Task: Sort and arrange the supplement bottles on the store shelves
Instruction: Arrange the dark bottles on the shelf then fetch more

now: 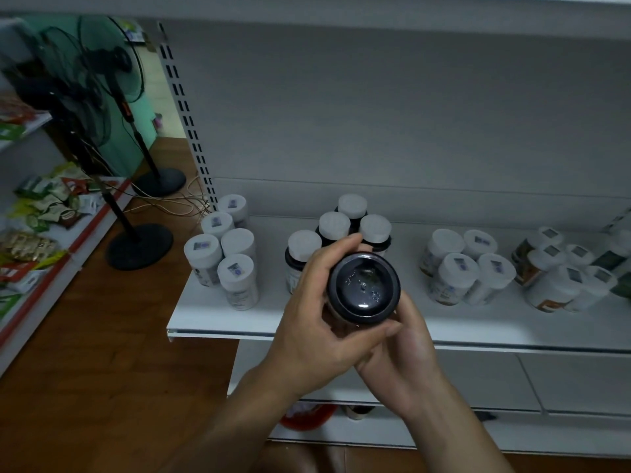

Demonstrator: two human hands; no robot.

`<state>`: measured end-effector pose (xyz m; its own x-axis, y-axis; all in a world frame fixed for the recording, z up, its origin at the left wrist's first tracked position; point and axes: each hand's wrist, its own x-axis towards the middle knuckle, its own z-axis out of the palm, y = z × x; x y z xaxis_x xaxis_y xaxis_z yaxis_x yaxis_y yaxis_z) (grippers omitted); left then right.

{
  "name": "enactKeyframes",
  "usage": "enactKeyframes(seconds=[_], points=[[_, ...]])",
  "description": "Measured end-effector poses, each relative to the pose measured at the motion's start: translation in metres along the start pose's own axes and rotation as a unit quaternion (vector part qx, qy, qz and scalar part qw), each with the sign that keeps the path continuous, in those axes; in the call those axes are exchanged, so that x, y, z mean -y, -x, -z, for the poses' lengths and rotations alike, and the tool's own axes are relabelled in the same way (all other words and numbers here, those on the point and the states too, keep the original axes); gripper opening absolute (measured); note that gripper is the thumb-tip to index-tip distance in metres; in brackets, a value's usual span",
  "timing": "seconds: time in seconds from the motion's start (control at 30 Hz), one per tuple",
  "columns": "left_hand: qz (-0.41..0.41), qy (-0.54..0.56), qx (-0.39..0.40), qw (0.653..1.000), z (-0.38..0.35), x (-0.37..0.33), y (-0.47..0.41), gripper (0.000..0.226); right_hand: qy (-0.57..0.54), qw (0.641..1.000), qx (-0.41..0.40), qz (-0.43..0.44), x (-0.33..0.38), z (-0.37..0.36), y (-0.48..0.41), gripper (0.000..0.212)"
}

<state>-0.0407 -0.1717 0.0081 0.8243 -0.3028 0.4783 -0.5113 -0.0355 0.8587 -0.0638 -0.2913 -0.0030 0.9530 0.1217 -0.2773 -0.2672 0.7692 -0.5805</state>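
Observation:
A dark supplement bottle (363,289) is held in front of the white shelf (307,319), its glossy round base turned up toward me. My left hand (317,322) grips its side, fingers curled over the far edge and thumb along the near edge. My right hand (406,349) supports it from below and the right. Behind it on the shelf stand several dark bottles with white caps (336,227). A cluster of white bottles (225,250) stands at the shelf's left end, another white group (467,264) to the right, and green-and-brown labelled bottles (563,274) at the far right.
Two standing fans (85,93) on black round bases (140,245) stand on the wooden floor to the left, with loose cables. A side shelf (44,213) holds snack packets. A red object (307,416) lies on the lower shelf. An upper shelf edge runs overhead.

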Motion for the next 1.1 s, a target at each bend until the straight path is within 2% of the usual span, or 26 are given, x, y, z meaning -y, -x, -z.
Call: enactKeyframes(seconds=[0.17, 0.23, 0.3, 0.4, 0.5, 0.57, 0.67, 0.77, 0.9, 0.97, 1.1], points=[[0.0, -0.007, -0.003, 1.0, 0.005, 0.003, 0.003, 0.085, 0.008, 0.999, -0.011, 0.045, 0.002, 0.0, -0.001, 0.039], [0.014, 0.007, -0.02, 1.0, 0.01, 0.009, 0.007, 0.084, 0.074, 0.993, -0.038, 0.088, 0.005, 0.003, -0.003, 0.038], [0.062, 0.061, -0.048, 0.995, 0.014, 0.011, 0.011, 0.078, 0.17, 0.973, -0.065, 0.141, 0.007, 0.009, -0.004, 0.043], [0.159, 0.184, -0.104, 0.964, 0.018, 0.01, 0.012, 0.059, 0.276, 0.937, -0.039, 0.212, 0.01, 0.014, -0.002, 0.05], [0.25, 0.273, -0.106, 0.923, 0.019, 0.012, 0.008, 0.041, 0.328, 0.914, 0.01, 0.24, 0.013, 0.015, 0.001, 0.057], [0.281, 0.277, -0.09, 0.915, 0.018, 0.013, 0.008, 0.044, 0.353, 0.903, 0.011, 0.244, 0.015, 0.013, 0.001, 0.048], [0.278, 0.248, -0.074, 0.925, 0.02, 0.016, 0.009, 0.051, 0.342, 0.912, -0.029, 0.224, 0.015, 0.012, 0.001, 0.034], [0.248, 0.23, -0.054, 0.94, 0.025, 0.019, 0.011, 0.06, 0.333, 0.92, -0.055, 0.201, 0.016, 0.016, -0.001, 0.036], [0.271, 0.226, -0.068, 0.933, 0.023, 0.018, 0.01, 0.049, 0.386, 0.894, -0.008, 0.228, 0.015, 0.014, 0.005, 0.047], [0.29, 0.229, -0.067, 0.927, 0.021, 0.018, 0.009, 0.05, 0.391, 0.888, -0.009, 0.241, 0.014, 0.015, 0.006, 0.05], [0.263, 0.241, -0.047, 0.933, 0.025, 0.022, 0.01, 0.054, 0.337, 0.915, -0.061, 0.213, 0.015, 0.019, 0.001, 0.043]])
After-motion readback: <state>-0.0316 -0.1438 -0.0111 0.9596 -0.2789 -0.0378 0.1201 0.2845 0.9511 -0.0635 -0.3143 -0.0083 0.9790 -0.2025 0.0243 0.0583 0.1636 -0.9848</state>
